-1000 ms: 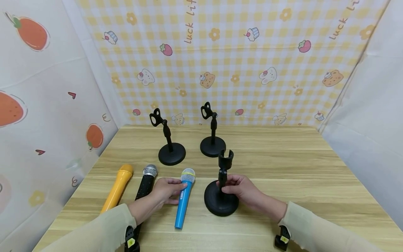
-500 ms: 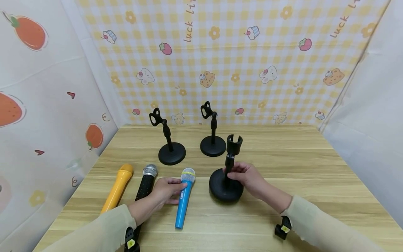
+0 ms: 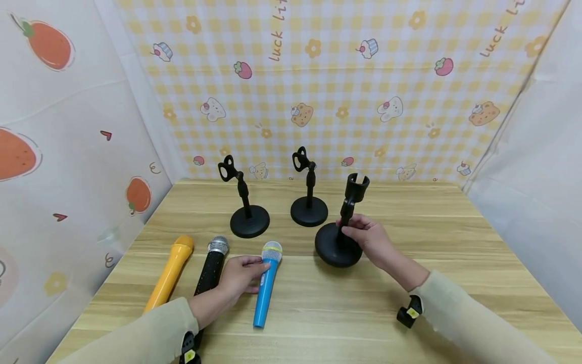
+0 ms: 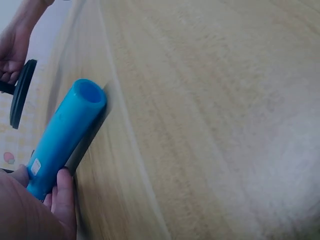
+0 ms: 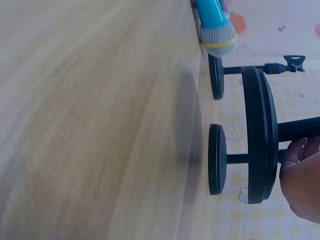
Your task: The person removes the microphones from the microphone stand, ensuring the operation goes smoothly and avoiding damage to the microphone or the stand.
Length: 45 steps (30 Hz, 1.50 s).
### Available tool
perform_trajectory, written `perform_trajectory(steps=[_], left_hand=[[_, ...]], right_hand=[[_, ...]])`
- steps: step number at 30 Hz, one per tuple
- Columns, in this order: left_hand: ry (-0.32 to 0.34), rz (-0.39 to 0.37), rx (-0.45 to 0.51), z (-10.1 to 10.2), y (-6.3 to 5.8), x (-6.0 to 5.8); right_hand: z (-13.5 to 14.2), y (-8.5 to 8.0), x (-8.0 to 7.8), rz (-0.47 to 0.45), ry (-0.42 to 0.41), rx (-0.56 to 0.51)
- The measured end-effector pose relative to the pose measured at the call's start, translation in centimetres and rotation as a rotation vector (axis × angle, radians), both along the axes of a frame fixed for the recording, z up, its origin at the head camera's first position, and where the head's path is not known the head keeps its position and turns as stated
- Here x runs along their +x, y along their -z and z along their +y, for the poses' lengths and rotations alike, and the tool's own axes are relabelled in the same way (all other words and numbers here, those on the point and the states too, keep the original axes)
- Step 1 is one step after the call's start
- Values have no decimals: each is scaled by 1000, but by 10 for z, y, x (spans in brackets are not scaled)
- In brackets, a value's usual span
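My right hand (image 3: 370, 241) pinches the stem of a black microphone stand (image 3: 337, 245); in the right wrist view its round base (image 5: 260, 135) is lifted off the table and tilted. My left hand (image 3: 238, 278) grips a blue microphone (image 3: 265, 296) with a silver, yellow-banded head, between thumb and fingers around its upper body. The left wrist view shows the hollow end of that blue handle (image 4: 75, 120) near the wood. Left of it lies a black microphone (image 3: 210, 270), partly hidden by the left arm, and beyond that a yellow microphone (image 3: 169, 273).
Two more black microphone stands stand upright at the back, one to the left (image 3: 249, 222) and one near the middle (image 3: 309, 211). The wooden table (image 3: 454, 263) meets a checked cloth backdrop (image 3: 341, 81), with white cloth at both sides.
The right hand has raised the microphone stand off the table and carried it rightward and farther back. The left hand and the blue microphone have stayed in place.
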<state>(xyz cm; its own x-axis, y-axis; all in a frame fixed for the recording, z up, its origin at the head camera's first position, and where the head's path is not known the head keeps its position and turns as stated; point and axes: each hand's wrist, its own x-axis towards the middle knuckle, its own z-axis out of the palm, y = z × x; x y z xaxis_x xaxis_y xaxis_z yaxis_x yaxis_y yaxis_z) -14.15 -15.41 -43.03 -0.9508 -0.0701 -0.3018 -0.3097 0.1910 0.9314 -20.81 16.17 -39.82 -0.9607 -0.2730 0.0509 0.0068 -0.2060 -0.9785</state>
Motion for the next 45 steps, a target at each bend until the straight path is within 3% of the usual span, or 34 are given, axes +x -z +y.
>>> perform_trajectory(steps=[10, 22, 34, 45], left_hand=[[-31, 15, -12, 2, 1, 2], [-46, 26, -1, 1, 3, 2], [-42, 27, 8, 1, 4, 1], [-50, 25, 16, 0, 6, 1]], right_hand=[[10, -6, -17, -5, 58, -92], [24, -15, -60, 28, 203, -124], [37, -6, -91, -51, 301, -77], [50, 3, -105, -55, 367, -77]])
